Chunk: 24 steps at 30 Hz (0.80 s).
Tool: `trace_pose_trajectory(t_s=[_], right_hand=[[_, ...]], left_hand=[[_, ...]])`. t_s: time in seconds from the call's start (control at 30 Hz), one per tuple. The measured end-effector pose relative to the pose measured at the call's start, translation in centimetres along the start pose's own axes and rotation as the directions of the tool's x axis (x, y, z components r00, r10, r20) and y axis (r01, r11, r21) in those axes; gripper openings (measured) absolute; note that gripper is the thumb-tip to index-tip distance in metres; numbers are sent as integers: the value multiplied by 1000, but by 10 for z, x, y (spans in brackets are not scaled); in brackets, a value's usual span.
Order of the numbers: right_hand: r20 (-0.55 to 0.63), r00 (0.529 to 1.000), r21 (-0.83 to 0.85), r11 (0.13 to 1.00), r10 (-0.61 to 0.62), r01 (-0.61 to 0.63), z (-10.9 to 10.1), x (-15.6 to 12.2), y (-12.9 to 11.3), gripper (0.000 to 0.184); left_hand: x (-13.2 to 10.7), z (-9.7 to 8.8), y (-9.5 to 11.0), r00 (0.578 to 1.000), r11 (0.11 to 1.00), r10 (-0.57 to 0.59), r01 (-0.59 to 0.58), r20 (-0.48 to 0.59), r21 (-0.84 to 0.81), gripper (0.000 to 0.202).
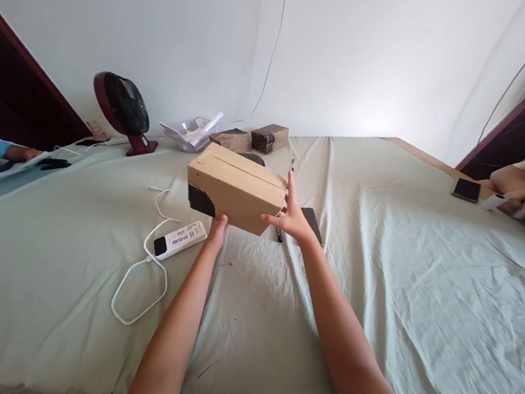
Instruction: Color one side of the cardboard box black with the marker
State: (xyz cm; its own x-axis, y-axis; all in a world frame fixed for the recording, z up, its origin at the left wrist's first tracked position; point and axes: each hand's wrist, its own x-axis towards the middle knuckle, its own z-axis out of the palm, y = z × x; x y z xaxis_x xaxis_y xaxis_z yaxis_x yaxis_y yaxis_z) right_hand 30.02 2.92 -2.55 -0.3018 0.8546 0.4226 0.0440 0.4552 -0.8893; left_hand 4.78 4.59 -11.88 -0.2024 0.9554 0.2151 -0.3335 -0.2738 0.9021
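A brown cardboard box (239, 193), with a black patch on its lower left corner, is held tilted above the cloth by both hands. My left hand (218, 227) supports it from below, the thumb on its near face and the other fingers hidden beneath. Against the box's right end is my right hand (292, 215), its thumb on the near face and a finger reaching up along the end. Behind that hand a dark flat object (312, 225) lies on the cloth, along with a thin dark pen-like item (280, 234).
A white power strip (180, 240) with a looped cable lies left of my left forearm. Toward the wall stand a fan (123, 108), a plastic basket (193, 135) and two more cardboard boxes (270, 138). People sit at both sides; a dark phone-like object (467, 190) lies near the right one.
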Motion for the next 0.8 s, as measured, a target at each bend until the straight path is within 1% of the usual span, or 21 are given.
trace_pose_trajectory(t_s=[0.07, 0.1, 0.13, 0.17, 0.2, 0.23, 0.27, 0.3, 0.33, 0.4, 0.47, 0.53, 0.6, 0.63, 0.7, 0.77, 0.8], right_hand=[[-26, 998, -49, 997, -55, 53, -10, -2, -9, 160], [-28, 997, -77, 994, -75, 73, -15, -3, -14, 159], [-26, 995, -109, 990, -95, 91, -19, -4, -18, 158], [-25, 993, -142, 984, -115, 111, -21, -4, -22, 158], [-22, 990, -175, 976, -138, 132, -23, -5, -26, 157], [-17, 986, -205, 966, -165, 158, -24, -5, -29, 156], [-8, 981, -236, 954, -193, 185, -24, -6, -33, 154], [3, 975, -269, 939, -222, 215, -24, -6, -36, 151], [17, 968, -301, 922, -252, 245, -23, -7, -40, 147], [41, 949, -357, 883, -312, 305, -20, -7, -45, 139], [61, 936, -381, 859, -346, 343, -18, -7, -50, 138], [80, 938, -353, 871, -336, 342, -17, -7, -53, 144], [82, 951, -274, 911, -297, 308, -16, -8, -56, 147], [70, 959, -221, 933, -275, 284, -15, -9, -57, 143], [15, 974, -108, 968, -227, 227, -13, -10, -59, 123], [-59, 984, 2, 985, -170, 170, -10, -12, -62, 104], [-96, 986, 55, 988, -138, 144, -9, -12, -63, 99]], left_hand=[[8, -3, 25, 992, 994, 111, -110, -64, 10, 117], [12, -6, 39, 979, 984, 179, -178, -98, 25, 112], [15, -9, 53, 951, 960, 276, -264, -142, 98, 106], [18, -14, 66, 918, 927, 356, -323, -178, 190, 95], [20, -18, 78, 886, 893, 415, -353, -207, 279, 83], [22, -21, 89, 863, 862, 454, -363, -223, 353, 72], [22, -24, 99, 856, 848, 465, -357, -226, 393, 66], [21, -25, 108, 867, 851, 449, -343, -214, 397, 65], [19, -25, 116, 891, 868, 414, -324, -186, 376, 67], [11, -20, 130, 943, 911, 320, -281, -90, 301, 76], [0, -11, 144, 964, 922, 267, -253, -9, 293, 77], [-11, -1, 156, 966, 896, 259, -239, -2, 374, 67], [-18, 8, 165, 963, 872, 268, -236, -15, 429, 57], [-20, 11, 167, 961, 867, 276, -243, -13, 436, 54], [-22, 16, 169, 956, 865, 294, -273, 16, 420, 49], [-22, 19, 168, 937, 850, 346, -335, 50, 407, 47], [-21, 19, 167, 921, 835, 383, -376, 69, 402, 46]])
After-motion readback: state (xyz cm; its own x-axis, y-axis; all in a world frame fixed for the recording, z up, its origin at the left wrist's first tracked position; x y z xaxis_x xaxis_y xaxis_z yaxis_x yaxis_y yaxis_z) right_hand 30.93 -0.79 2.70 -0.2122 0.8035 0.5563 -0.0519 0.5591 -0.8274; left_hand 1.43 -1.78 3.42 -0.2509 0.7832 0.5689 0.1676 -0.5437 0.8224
